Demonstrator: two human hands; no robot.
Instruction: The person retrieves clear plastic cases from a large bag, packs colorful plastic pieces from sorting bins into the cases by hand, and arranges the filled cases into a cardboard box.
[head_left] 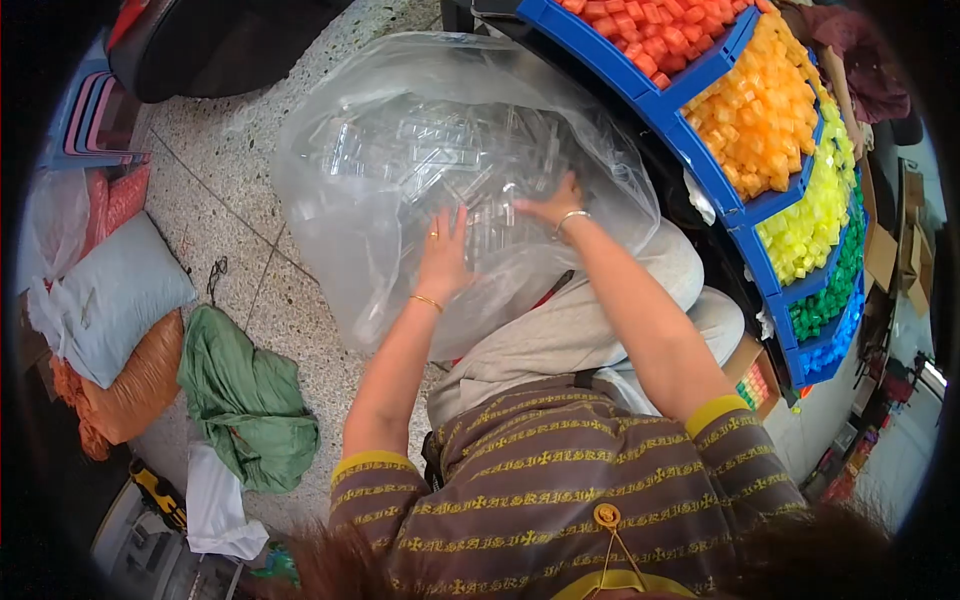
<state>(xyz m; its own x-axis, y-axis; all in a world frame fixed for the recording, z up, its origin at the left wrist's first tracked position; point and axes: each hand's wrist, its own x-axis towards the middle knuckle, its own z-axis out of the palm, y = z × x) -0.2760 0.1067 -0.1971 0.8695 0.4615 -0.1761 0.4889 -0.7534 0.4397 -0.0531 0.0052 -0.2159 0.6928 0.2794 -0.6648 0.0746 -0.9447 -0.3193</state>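
Note:
A large translucent plastic bag [350, 250] stands wide-mouthed on the floor in front of my legs. Inside it lie many clear, rectangular plastic boxes [440, 160]. My left hand [443, 262] reaches into the bag with its fingers spread, at the near side of the boxes. To its right, my right hand [556, 205] is also inside the bag, thumb and fingers apart, beside the boxes. Neither hand shows anything gripped in it.
Blue trays [665, 125] of red, orange, yellow, green and blue pieces curve along the right. Green cloth [245, 400], a grey sack [120, 295] and an orange sack [140, 390] lie at left. Stacked stools [90, 120] stand behind the sacks.

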